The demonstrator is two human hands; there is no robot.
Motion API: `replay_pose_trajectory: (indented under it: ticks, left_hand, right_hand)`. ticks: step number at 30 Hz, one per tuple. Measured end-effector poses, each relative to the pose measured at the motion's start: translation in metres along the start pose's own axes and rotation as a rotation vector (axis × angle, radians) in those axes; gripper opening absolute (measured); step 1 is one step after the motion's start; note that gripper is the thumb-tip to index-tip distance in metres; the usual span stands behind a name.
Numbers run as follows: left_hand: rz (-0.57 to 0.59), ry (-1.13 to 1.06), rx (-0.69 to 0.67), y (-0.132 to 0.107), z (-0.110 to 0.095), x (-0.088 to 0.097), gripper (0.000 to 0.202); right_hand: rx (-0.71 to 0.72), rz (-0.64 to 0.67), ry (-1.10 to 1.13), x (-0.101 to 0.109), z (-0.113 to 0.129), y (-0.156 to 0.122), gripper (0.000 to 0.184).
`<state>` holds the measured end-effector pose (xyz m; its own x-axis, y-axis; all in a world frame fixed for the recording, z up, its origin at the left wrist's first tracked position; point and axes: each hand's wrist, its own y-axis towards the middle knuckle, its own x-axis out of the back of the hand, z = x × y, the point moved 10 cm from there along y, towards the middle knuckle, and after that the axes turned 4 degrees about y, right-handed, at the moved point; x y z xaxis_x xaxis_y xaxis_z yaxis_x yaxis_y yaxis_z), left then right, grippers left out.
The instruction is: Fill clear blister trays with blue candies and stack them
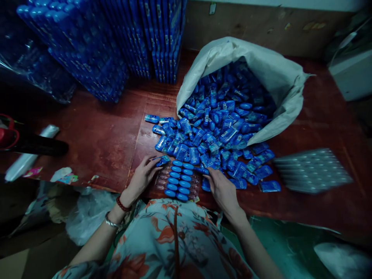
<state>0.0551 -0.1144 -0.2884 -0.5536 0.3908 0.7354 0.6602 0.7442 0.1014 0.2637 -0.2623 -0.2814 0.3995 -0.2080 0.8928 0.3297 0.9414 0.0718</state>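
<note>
A clear plastic tray [161,180] lies at the near edge of the red-brown table [104,135], with two rows of small blue pieces [180,179] set in its slots. My left hand [143,176] rests at the tray's left side, its fingers pinched on one small blue packet [164,159] above the tray's top corner. At the right side of the tray, my right hand [222,190] curls its fingers around another blue piece [202,170]. A heap of the same blue packets [215,131] spills toward the tray from an open white sack [270,73].
Stacks of filled blue trays [116,42] stand at the back left against the wall. A pile of empty clear trays [312,170] lies at the right. Red-handled scissors [17,139] and scraps sit at the left edge. Plastic bags [84,213] lie below the table.
</note>
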Motion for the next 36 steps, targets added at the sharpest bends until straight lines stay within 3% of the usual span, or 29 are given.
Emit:
replay_pose_trajectory:
  ticks: [3,6,13,21,30,36]
  left_hand:
    - [0.058,0.117,-0.068,0.004,-0.01,-0.004,0.032]
    - [0.141,0.224,-0.126,0.006,-0.018,-0.006,0.034]
    - [0.236,0.259,-0.204,0.001,-0.037,-0.001,0.041]
    - [0.239,0.409,-0.175,0.006,-0.038,-0.015,0.032]
    - [0.569,0.653,-0.333,0.023,-0.044,-0.04,0.03]
    - [0.608,0.703,-0.372,0.024,-0.042,-0.037,0.026]
  right_hand:
    - [0.116,0.094,-0.328,-0.006,0.016,0.009,0.03]
    - [0.18,0.191,-0.457,-0.012,0.027,0.015,0.026]
    - [0.187,0.269,-0.504,-0.017,0.027,0.023,0.028]
    - [0.217,0.29,-0.557,-0.014,0.032,0.021,0.027]
    - [0.207,0.346,-0.577,-0.013,0.035,0.028,0.027]
    - [0.217,0.328,-0.592,-0.014,0.043,0.03,0.025]
